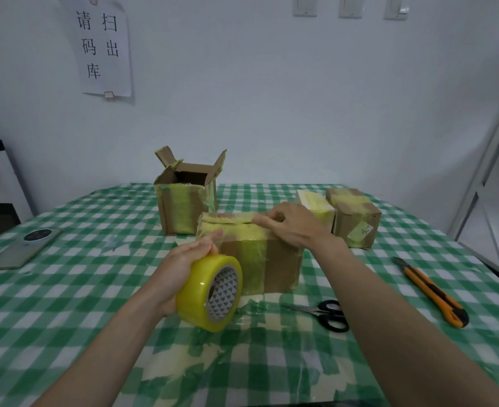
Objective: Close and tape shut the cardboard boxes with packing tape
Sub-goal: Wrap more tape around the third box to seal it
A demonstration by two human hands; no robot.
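A closed cardboard box point(280, 265), patched with old yellowish tape, stands in the middle of the green checked table point(80, 289). My right hand point(289, 224) lies flat on its top, fingers pressing along the flap seam. My left hand point(183, 268) grips a roll of yellowish packing tape point(210, 292) just in front of the box's left corner, and a clear strip runs from the roll up to the box's top edge. Behind it an open box point(183, 207) stands with its flaps up.
Two small taped boxes point(316, 207) point(355, 218) sit at the back right. Black scissors point(327, 314) lie just right of the roll, an orange utility knife point(432, 292) further right. A phone point(22, 248) rests at the left. A metal shelf point(495, 160) stands beyond the table's right edge.
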